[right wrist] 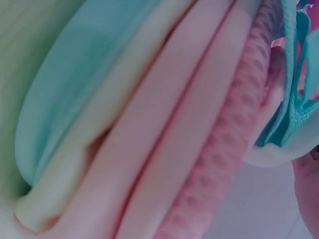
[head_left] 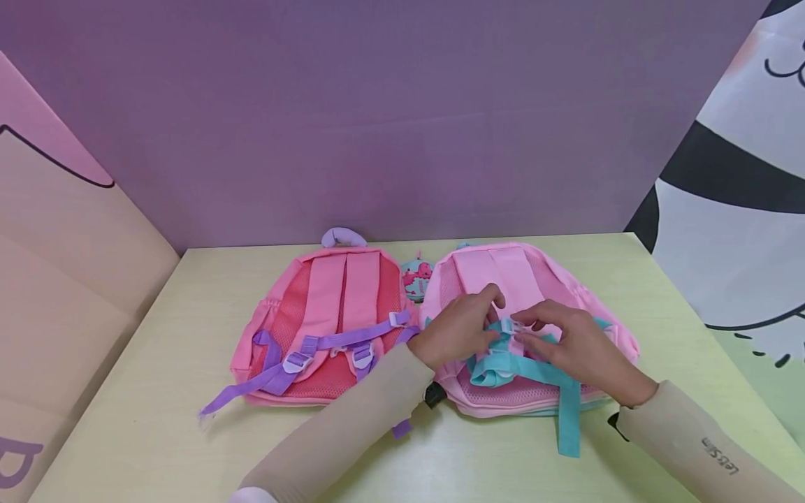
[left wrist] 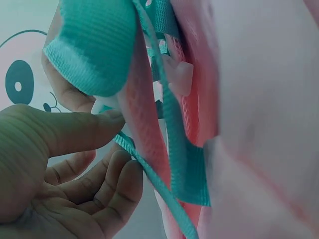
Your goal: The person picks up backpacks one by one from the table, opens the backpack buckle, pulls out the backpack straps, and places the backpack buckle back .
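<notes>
A light pink backpack (head_left: 503,269) with teal webbing lies on the table, its shoulder straps facing up. Over its middle, my left hand (head_left: 462,325) pinches a small buckle (head_left: 506,326) on the teal webbing. From the other side my right hand (head_left: 575,339) holds the buckle's clear end between thumb and forefinger. The left wrist view has my left thumb (left wrist: 94,128) on a pale plastic edge, its other fingers curled below. A long teal strap (head_left: 569,419) hangs past the bag's lower edge. In the right wrist view, the pink mesh panel (right wrist: 219,144) hides most of the work.
To the left lies a coral backpack (head_left: 323,286) with purple straps (head_left: 355,335) and a lilac handle (head_left: 343,237). A teal and pink tag (head_left: 416,278) sits between the bags. Behind the table (head_left: 189,300) rises a purple panel (head_left: 402,126), with printed panels at both sides.
</notes>
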The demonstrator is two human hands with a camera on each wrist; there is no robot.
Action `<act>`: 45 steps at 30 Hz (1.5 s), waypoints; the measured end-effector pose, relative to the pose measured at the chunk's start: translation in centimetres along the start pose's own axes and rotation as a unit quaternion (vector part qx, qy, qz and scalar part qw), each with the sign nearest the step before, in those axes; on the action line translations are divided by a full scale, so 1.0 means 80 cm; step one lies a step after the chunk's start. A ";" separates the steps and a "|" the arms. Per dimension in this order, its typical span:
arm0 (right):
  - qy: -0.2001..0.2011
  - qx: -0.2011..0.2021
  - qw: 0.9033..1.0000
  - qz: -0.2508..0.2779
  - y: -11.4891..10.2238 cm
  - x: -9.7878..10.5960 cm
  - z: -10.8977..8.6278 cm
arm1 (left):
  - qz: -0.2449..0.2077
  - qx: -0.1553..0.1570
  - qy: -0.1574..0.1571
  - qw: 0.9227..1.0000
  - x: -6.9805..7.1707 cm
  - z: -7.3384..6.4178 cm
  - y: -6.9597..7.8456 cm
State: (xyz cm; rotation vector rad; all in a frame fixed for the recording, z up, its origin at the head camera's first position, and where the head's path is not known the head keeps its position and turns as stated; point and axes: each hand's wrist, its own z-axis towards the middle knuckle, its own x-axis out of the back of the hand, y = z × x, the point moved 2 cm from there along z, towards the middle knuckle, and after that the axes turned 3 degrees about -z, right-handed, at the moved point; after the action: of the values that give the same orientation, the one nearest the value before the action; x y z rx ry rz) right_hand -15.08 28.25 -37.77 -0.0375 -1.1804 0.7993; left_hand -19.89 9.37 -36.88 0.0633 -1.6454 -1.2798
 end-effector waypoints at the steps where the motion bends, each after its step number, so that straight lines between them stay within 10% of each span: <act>1: -0.002 -0.001 1.000 0.000 0.000 0.000 0.000 | -0.001 0.000 -0.001 1.000 -0.001 0.000 0.000; 22: -0.029 -0.019 0.999 0.007 0.004 -0.007 0.002 | 0.033 -0.034 0.001 0.999 -0.008 0.006 0.003; 45: -0.020 0.009 1.000 0.015 0.003 -0.005 0.002 | 0.065 0.035 -0.022 0.997 -0.007 0.010 -0.003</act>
State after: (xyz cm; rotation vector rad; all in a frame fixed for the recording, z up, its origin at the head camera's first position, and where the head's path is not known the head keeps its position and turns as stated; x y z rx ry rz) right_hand -15.37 28.14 -38.14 -0.0249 -1.2128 0.8393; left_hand -20.32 10.16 -37.42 -0.0303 -1.7026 -1.1323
